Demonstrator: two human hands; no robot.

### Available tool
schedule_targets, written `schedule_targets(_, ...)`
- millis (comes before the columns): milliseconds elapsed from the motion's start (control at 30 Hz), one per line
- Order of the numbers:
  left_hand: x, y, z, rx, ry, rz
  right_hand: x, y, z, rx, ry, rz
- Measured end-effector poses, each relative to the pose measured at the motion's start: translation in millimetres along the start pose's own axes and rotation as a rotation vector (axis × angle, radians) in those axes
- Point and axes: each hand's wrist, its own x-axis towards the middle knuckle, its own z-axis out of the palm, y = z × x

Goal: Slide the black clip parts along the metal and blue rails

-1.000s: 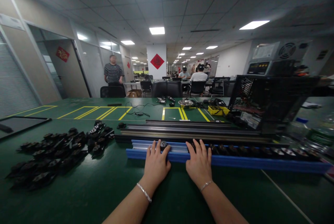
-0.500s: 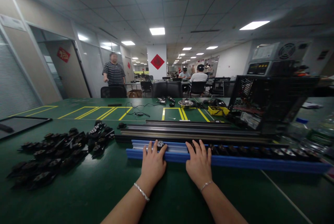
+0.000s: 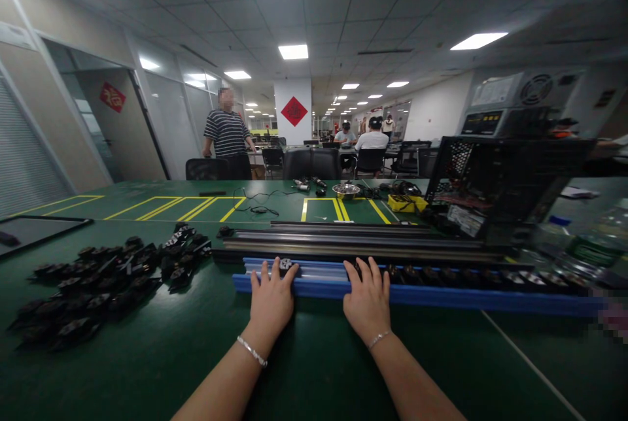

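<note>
A long blue channel rail (image 3: 324,287) lies across the table in front of me. My left hand (image 3: 272,300) rests over its left part, fingers spread, with a small black-and-silver part (image 3: 285,265) in the channel by the fingertips. Farther right, my right hand (image 3: 367,300) lies over the rail with its fingers apart; a dark piece shows partly between them, mostly hidden. From there to the right end, a row of several dark round parts (image 3: 446,276) sits in the channel. A bare stretch of channel separates my hands.
To the left lies a pile of black parts (image 3: 118,270). Dark metal rails (image 3: 338,241) lie behind the blue one. An open computer case (image 3: 510,185) stands at right, near bottles (image 3: 596,248). Beyond are a metal bowl (image 3: 346,190) and a yellow tray (image 3: 406,203). A person (image 3: 226,130) stands across the table.
My left hand has shifted left along the rail, and the small part beside its fingertips has moved left too. My right hand has moved only slightly. The standing person has moved right.
</note>
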Motion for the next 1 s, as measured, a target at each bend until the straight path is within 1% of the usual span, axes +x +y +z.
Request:
schedule_targets(200,-0.5,-12.9,-3.2,0.022,-0.057,-0.05,-0.4,1.8,1.9,0.005,0.015,-0.013)
schedule_targets(300,-1.1,-26.3,-1.5,0.042,-0.066,-0.058,-0.6,2.0,2.3,0.003,0.004,-0.02)
schedule_targets(500,-2.2,-55.3,0.9,0.069,-0.042,-0.072,-0.2,0.6,-1.1,0.023,-0.031,0.0)
schedule_targets(633,-1.5,-61.7,0.9,0.009,-0.05,-0.077,0.1,0.6,-3.4,0.024,-0.051,-0.003)
schedule_targets(867,-0.4,-70.3,1.4,-0.091,-0.028,-0.101,-0.2,1.8,-4.1,0.012,-0.041,-0.01)
schedule_targets(1000,0.9,-76.8,2.2,-0.119,-0.037,-0.132,-0.5,2.0,-5.3,0.016,-0.045,-0.011)
